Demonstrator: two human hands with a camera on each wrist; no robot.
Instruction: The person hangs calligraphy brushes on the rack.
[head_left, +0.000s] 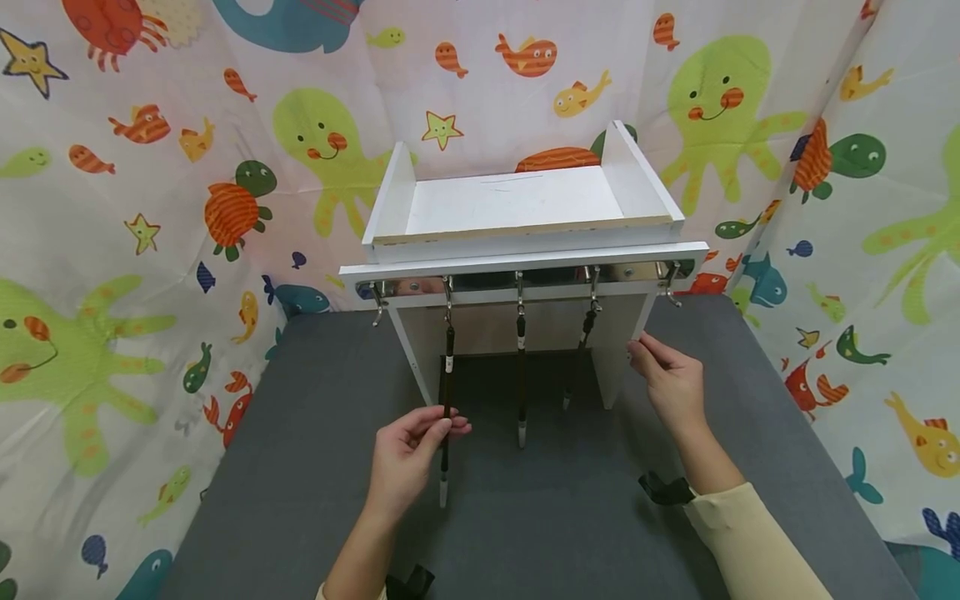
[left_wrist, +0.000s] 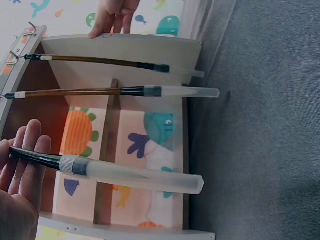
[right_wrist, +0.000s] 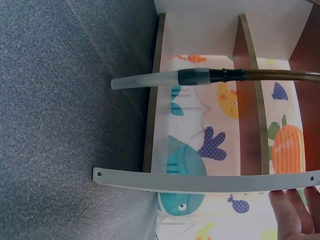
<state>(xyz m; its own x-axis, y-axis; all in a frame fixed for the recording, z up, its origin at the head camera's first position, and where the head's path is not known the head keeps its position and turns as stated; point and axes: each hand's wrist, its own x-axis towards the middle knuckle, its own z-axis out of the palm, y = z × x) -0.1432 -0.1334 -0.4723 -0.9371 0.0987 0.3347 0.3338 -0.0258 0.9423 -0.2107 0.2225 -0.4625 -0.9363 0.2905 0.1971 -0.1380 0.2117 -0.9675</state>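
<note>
The left hand [head_left: 408, 454] pinches the dark handle of the leftmost long calligraphy brush with a clear plastic cap [head_left: 447, 400], which hangs from a metal hook under the white wooden rack [head_left: 525, 258]. The right hand [head_left: 667, 379] grips the rack's right side panel with curled fingers. Two more capped brushes [head_left: 520, 367] hang between the hands, above the grey felt table [head_left: 300, 467].

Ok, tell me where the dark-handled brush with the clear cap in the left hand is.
In the head view, the dark-handled brush hangs from the white rack's leftmost occupied hook, pinched by the left hand.
</note>
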